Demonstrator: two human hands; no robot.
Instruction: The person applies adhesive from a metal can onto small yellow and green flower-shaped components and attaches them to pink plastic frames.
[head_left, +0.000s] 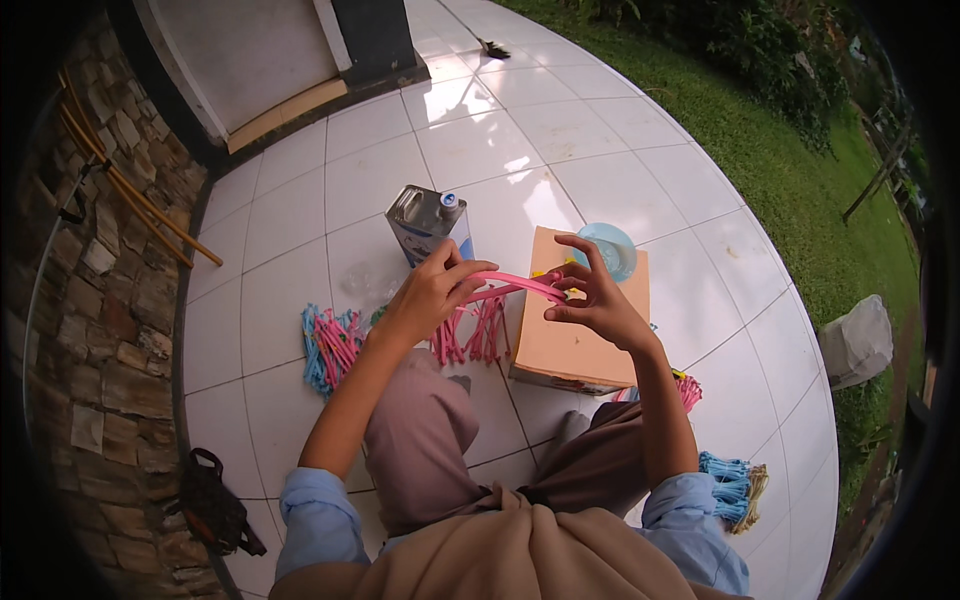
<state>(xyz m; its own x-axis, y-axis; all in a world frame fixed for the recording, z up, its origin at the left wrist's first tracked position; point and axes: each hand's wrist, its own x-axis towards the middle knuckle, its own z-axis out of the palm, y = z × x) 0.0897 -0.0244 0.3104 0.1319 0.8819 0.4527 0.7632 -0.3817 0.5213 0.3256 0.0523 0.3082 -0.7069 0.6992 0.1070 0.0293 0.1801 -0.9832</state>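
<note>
A long pink strip point(520, 283), soft-looking and doubled into a narrow loop, is stretched between my hands above the box. My left hand point(432, 292) pinches one end of it between thumb and fingers. At the other end is my right hand point(608, 305), its index finger raised and thumb stretched out, with the strip's end against the bent middle fingers. A small dark bit shows beside that end, too small to name. Below stands a cardboard box point(590, 345) with a light-blue round dish point(606, 250) and small yellow pieces on top.
A metal can point(432, 222) with a white-blue cap stands beyond my left hand. Pink bundles point(486, 328) and blue bundles point(318, 362) lie on the tiles, more blue ones point(728, 482) at right. A black bag point(216, 505) lies by the stone wall; a whitish sack point(858, 342) sits near grass.
</note>
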